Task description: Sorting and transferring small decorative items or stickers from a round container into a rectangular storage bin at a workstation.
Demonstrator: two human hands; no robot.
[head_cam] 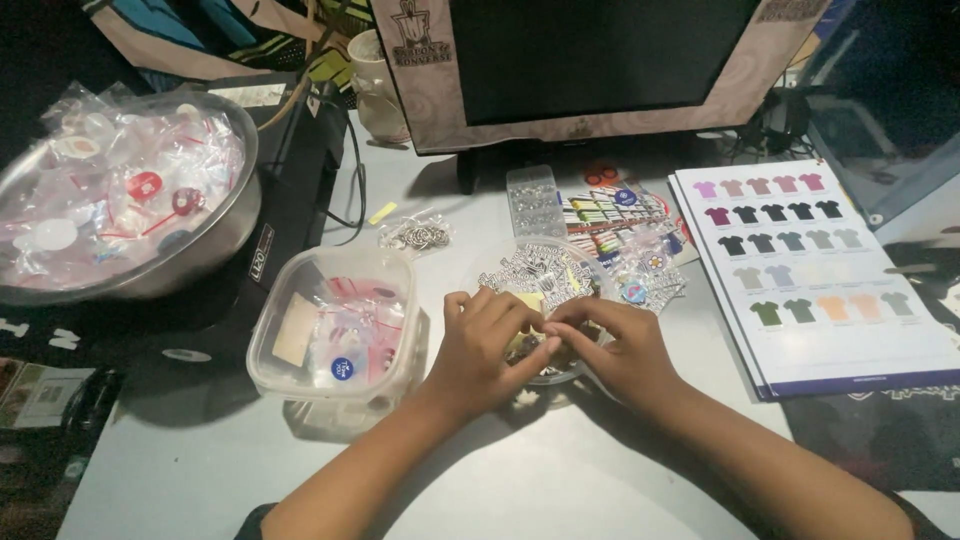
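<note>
Fingers of left hand (487,345) and right hand (608,350) pinched together on a small yellowish item (527,343), above a round clear plastic dish (545,275); square clear tub (335,325) just left.

A small yellowish piece (528,340) is being pinched between the left hand (487,345) and right hand (612,350) over a clear round container (545,275), beside a square plastic tub (335,325) on the table (560,470).
</note>
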